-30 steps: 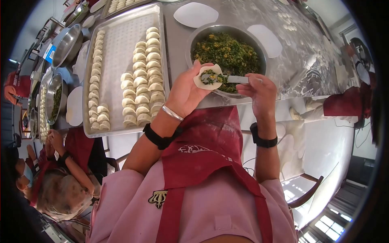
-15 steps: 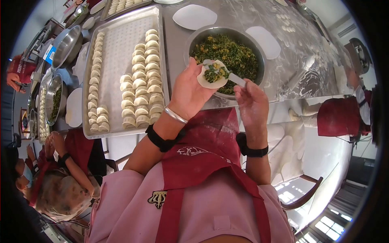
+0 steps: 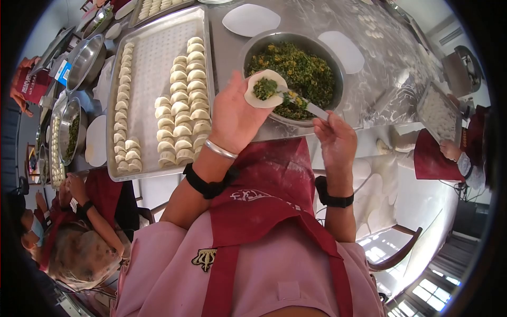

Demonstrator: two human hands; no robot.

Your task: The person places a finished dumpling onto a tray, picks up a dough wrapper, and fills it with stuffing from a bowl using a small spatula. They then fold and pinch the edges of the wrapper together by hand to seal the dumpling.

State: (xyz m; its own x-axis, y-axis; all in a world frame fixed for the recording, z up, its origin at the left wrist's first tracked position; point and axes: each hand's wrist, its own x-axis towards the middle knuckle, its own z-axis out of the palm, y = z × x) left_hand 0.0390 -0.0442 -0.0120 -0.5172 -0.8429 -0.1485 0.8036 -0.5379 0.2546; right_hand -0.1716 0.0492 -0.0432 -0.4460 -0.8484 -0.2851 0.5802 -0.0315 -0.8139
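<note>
My left hand (image 3: 235, 117) holds a round dumpling wrapper (image 3: 252, 98) on its fingers, with a small heap of chopped green filling in the middle. In my right hand (image 3: 337, 141) is a flat filling spatula (image 3: 318, 111), gripped by its near end. More filling clings to the spatula's far end, which is at the wrapper's right edge. Both hands are over the near rim of a steel bowl (image 3: 341, 79) of green and yellow filling (image 3: 298, 61). To the left, a metal tray (image 3: 150, 68) bears rows of folded dumplings (image 3: 182, 107).
White plates (image 3: 251, 20) (image 3: 343, 52) lie beyond and beside the bowl on the floury steel table (image 3: 380, 63). At the left are other steel bowls (image 3: 87, 63) and a co-worker's hands (image 3: 74, 185). At the right a person carries a tray (image 3: 439, 112).
My left hand and the wrapper have shifted left and slightly up. The spatula has drawn back to the wrapper's edge, carrying filling. At the right, a person's tray has come into view.
</note>
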